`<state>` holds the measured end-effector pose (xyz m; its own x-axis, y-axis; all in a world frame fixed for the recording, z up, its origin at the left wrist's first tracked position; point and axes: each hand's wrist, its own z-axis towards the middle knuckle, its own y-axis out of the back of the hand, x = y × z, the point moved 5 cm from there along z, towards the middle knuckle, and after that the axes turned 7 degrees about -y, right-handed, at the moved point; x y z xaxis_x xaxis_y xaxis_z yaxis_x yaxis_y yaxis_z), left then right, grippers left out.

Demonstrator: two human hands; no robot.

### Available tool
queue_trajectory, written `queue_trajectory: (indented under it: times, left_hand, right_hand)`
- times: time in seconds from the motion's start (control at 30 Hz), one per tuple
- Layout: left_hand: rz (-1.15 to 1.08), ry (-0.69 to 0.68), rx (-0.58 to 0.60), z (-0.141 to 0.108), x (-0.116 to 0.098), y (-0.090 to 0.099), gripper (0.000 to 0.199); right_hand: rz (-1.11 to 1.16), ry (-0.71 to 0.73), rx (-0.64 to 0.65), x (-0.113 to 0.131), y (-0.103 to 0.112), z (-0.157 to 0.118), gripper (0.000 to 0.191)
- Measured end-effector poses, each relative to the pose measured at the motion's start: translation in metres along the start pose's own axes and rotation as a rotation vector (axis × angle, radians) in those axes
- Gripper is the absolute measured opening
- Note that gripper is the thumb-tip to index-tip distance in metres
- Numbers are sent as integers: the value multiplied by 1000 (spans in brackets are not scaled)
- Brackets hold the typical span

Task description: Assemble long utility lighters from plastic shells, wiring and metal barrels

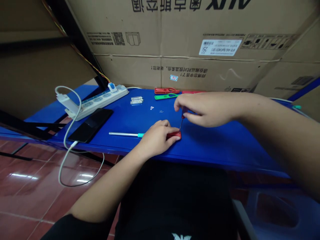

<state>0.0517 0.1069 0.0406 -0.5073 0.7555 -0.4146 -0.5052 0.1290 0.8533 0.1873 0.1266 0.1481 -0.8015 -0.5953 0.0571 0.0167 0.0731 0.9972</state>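
My left hand point(160, 136) is closed on a red plastic part point(177, 134) and presses it against the blue tabletop. A thin metal rod point(122, 134) with a teal collar sticks out to the left from under that hand; whether it joins the red part is hidden. My right hand point(197, 108) grips the dark red handle of a screwdriver point(182, 120), tilted slightly. Its tip meets the red part beside my left fingertips. Behind the hands lie a green plastic piece point(165, 96), a red plastic piece point(166, 90) and another red piece point(192, 92).
Several metal rods or tubes point(136, 100), small white bits point(152, 108) and tiny metal pins point(161, 111) lie mid-table. A white power strip point(98, 100) and a black phone point(91, 125) with a white cable point(65, 133) occupy the left. A large cardboard box point(180, 63) stands behind.
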Motion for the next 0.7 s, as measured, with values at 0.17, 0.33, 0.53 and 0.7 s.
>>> queue_trajectory:
  times: [0.17,0.33,0.53,0.7]
  left_hand:
    - [-11,-6,2,0,0,0,29]
    - [-5,-13,-12,0,1,0,29]
    - [-6,-10,-1,0,-1,1,29]
    - [5,-16,-7,1,-1,1,27]
  right_hand:
    - [-109,9,91,6,1,2,21]
    - [-356,-231,-1,9,6,10,52]
    - [-166,-61,124,14,2,2,19]
    - [-295,-118,41,21,5,7,35]
